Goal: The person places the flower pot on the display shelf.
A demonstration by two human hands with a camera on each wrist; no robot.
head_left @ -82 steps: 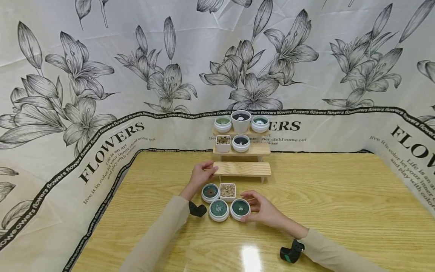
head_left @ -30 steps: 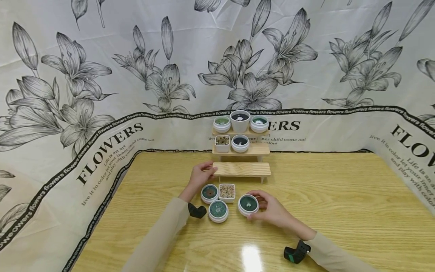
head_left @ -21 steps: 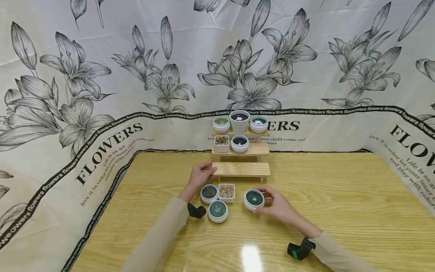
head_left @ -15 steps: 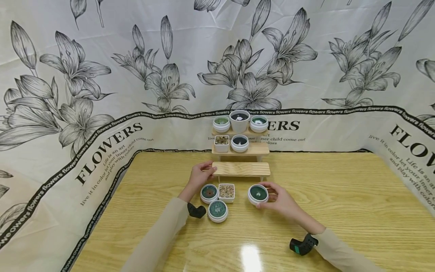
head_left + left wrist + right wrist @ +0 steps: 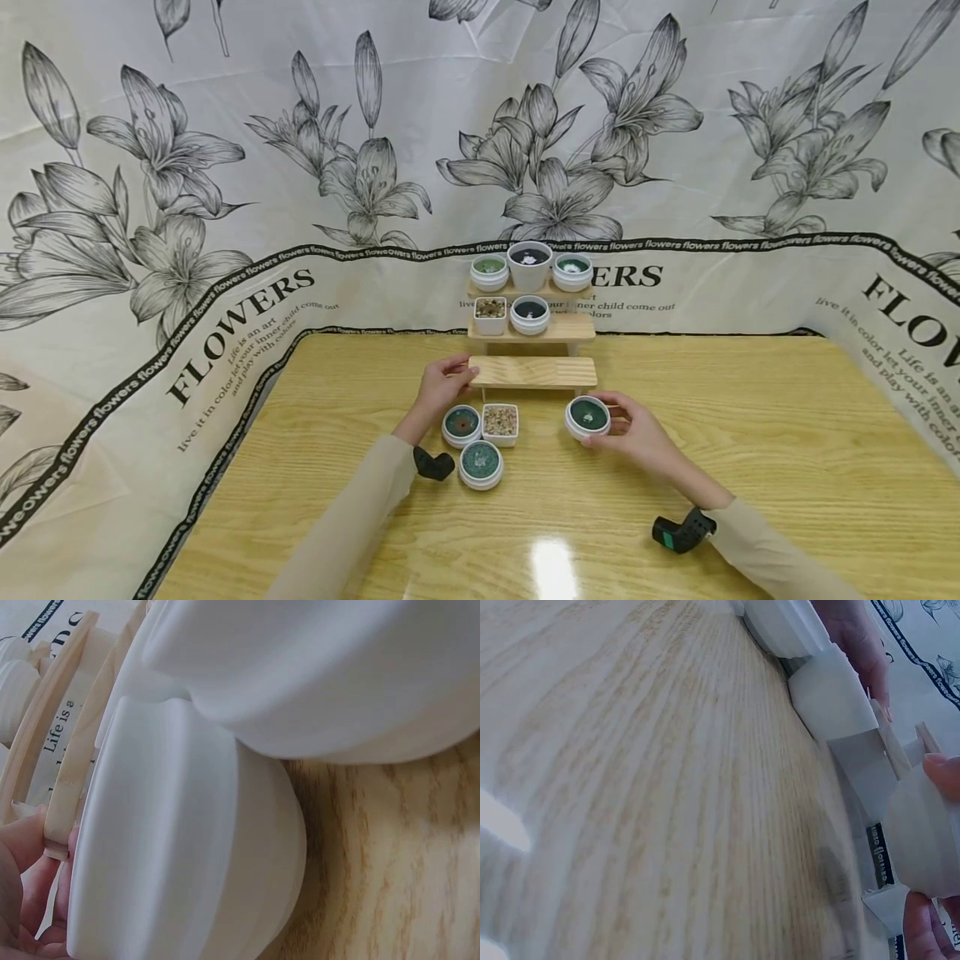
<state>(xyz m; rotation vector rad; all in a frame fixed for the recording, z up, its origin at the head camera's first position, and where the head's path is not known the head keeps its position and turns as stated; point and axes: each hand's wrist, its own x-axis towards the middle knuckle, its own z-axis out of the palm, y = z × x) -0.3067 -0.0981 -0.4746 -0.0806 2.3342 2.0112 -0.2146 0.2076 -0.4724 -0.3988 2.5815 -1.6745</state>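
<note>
My right hand holds a round white pot with a dark green filling, thumb on one side and fingers on the other. In the right wrist view this pot is off the table, a shadow beneath it. At the left end of the lowest wooden shelf, my left hand pinches the board's edge; the left wrist view shows thumb and fingers about the shelf end. Just in front stand a round pot with a brownish centre, a square pot of pebbles and a green-filled round pot.
Behind the lowest shelf rise the middle shelf, bearing a square pot and a dark-filled round pot, and the top shelf with a tall pot between two round ones. A flower-print cloth hangs behind the table.
My right hand has carried the green-filled pot away from the group in front of the shelves, to the right and towards the lowest shelf's right end. My left hand has stayed on the shelf.
</note>
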